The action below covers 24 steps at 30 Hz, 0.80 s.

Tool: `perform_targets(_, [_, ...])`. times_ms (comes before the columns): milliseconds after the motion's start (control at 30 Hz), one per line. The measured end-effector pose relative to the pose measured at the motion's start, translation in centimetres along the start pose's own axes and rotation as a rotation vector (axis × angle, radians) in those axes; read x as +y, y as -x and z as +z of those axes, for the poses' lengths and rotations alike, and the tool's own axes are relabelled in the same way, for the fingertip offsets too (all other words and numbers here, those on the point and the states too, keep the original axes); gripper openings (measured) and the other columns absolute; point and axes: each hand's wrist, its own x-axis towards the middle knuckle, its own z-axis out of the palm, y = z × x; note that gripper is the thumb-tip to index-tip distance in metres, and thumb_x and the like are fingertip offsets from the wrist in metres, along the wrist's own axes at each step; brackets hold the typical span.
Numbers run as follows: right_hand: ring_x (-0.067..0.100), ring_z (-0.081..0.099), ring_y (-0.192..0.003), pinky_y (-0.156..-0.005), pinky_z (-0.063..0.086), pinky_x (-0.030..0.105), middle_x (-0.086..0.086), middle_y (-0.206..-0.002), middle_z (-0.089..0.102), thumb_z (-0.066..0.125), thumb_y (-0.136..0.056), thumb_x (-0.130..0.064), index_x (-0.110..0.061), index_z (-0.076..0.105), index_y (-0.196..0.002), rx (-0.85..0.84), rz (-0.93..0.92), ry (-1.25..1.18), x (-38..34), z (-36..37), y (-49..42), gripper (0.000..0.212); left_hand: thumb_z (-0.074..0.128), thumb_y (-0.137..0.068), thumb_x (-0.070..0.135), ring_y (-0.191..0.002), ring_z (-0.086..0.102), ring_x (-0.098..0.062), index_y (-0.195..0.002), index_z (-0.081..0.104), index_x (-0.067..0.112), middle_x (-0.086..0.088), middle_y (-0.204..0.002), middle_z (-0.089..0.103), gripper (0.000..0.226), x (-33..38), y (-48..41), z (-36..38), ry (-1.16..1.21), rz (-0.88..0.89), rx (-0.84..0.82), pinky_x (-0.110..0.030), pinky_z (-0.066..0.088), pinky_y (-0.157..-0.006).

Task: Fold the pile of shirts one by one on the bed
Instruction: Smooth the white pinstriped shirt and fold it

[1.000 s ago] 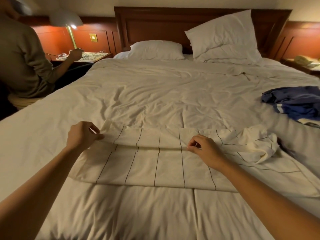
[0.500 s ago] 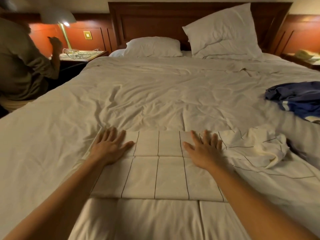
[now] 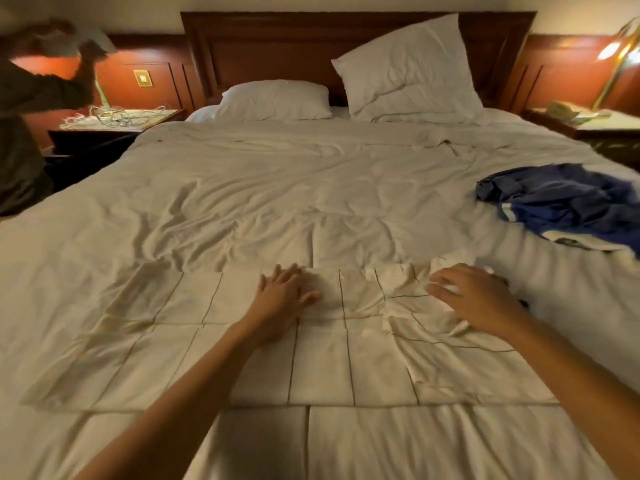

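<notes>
A cream shirt with thin dark grid lines (image 3: pixel 194 344) lies folded into a wide flat band across the near part of the bed (image 3: pixel 277 202). My left hand (image 3: pixel 282 299) rests flat on the middle of it, fingers spread. My right hand (image 3: pixel 474 299) hovers over the crumpled right end of the shirt, fingers spread and slightly curled, holding nothing that I can see. A rumpled blue shirt with white trim (image 3: pixel 568 202) lies apart at the bed's right edge.
Two white pillows (image 3: pixel 408 71) lean at the wooden headboard. A person (image 3: pixel 24 109) stands at the left by a nightstand (image 3: pixel 117 123) covered with cables. Another nightstand (image 3: pixel 585 123) with a lamp is at the right.
Both hands slid to the right along the shirt; the left went from its left end to the middle, the right to the crumpled end. The person at the left raised both arms.
</notes>
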Motion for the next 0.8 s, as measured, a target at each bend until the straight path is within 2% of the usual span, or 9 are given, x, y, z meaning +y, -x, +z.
perform_targets(67, [0.017,0.058,-0.113,-0.099,0.044,0.036,-0.005,-0.118,0.062,0.064,-0.087,-0.054,-0.026,0.070,-0.115,0.016,0.029,-0.120,3.8,-0.5,1.3,0.040,0.046,-0.093,0.067,-0.132,0.046,-0.020,-0.132,0.061,0.030,0.002,-0.144,0.052,0.056,5.8,-0.8,2.2,0.129,0.145,-0.003,-0.043,0.036,-0.113])
perform_targets(133, [0.014,0.062,-0.102,-0.090,0.048,0.032,-0.008,-0.109,0.063,0.059,-0.078,-0.074,-0.026,0.072,-0.111,0.047,0.019,-0.220,6.1,-0.5,2.2,0.060,0.057,-0.088,0.065,-0.114,0.055,-0.015,-0.119,0.069,0.030,0.005,-0.124,0.063,0.048,11.3,-1.3,4.3,0.190,0.195,-0.068,-0.041,0.043,-0.103])
perform_targets(200, [0.004,0.061,-0.080,-0.076,0.051,0.029,-0.012,-0.086,0.065,0.049,-0.066,-0.091,-0.025,0.074,-0.091,0.059,0.004,-0.301,7.1,-0.2,2.8,0.075,0.056,-0.080,0.073,-0.103,0.057,-0.012,-0.111,0.072,0.032,0.008,-0.112,0.065,0.054,15.9,-1.6,6.0,0.162,0.206,-0.127,-0.042,0.045,-0.097])
perform_targets(267, [0.004,0.052,-0.060,-0.066,0.047,0.034,-0.004,-0.064,0.057,0.055,-0.063,-0.088,-0.016,0.063,-0.070,0.080,0.007,-0.364,6.9,-0.5,3.1,0.073,0.060,-0.080,0.072,-0.093,0.058,-0.011,-0.099,0.073,0.030,0.009,-0.101,0.065,0.048,18.0,-2.1,7.2,0.126,0.194,-0.146,-0.040,0.047,-0.091])
perform_targets(333, [0.005,0.049,-0.059,-0.065,0.047,0.032,0.004,-0.063,0.058,0.063,-0.062,-0.076,-0.009,0.060,-0.069,0.093,0.013,-0.458,6.4,-1.2,3.3,0.068,0.072,-0.080,0.060,-0.079,0.060,-0.009,-0.084,0.069,0.025,0.010,-0.085,0.065,0.036,18.5,-2.3,7.7,0.219,0.167,-0.132,-0.038,0.050,-0.081])
perform_targets(433, [0.002,0.046,-0.057,-0.060,0.040,0.022,-0.007,-0.062,0.055,0.059,-0.073,-0.070,-0.014,0.063,-0.075,0.125,-0.003,-0.623,6.2,-2.6,3.4,0.056,0.078,-0.085,0.037,-0.064,0.055,-0.006,-0.083,0.065,0.018,0.010,-0.071,0.060,0.023,18.0,-1.9,7.5,0.579,0.114,-0.144,-0.033,0.050,-0.064])
perform_targets(567, [0.000,0.056,-0.064,-0.059,0.043,0.013,-0.006,-0.076,0.065,0.057,-0.095,-0.041,-0.015,0.060,-0.083,0.178,-0.009,-0.759,5.3,-4.0,2.6,0.028,0.067,-0.094,0.028,-0.076,0.063,-0.010,-0.103,0.063,0.008,0.000,-0.086,0.070,0.022,16.9,-1.9,5.8,0.906,0.089,-0.086,-0.023,0.048,-0.066])
perform_targets(633, [0.000,0.060,-0.071,-0.059,0.044,0.010,-0.004,-0.084,0.067,0.058,-0.097,-0.035,-0.016,0.059,-0.088,0.238,0.009,-0.764,4.4,-4.2,1.2,0.021,0.067,-0.094,0.025,-0.084,0.066,-0.016,-0.118,0.059,0.006,-0.006,-0.098,0.072,0.032,16.8,-2.8,4.9,1.091,0.024,-0.106,-0.028,0.054,-0.070])
perform_targets(800, [0.004,0.057,-0.082,-0.066,0.044,0.022,-0.002,-0.106,0.063,0.062,-0.096,-0.037,-0.021,0.058,-0.106,0.378,0.173,-0.846,2.6,-3.4,-3.0,0.020,0.074,-0.084,0.038,-0.110,0.064,-0.024,-0.137,0.049,0.024,-0.007,-0.129,0.063,0.060,15.7,-5.7,3.9,1.384,-0.182,-0.011,-0.044,0.053,-0.095])
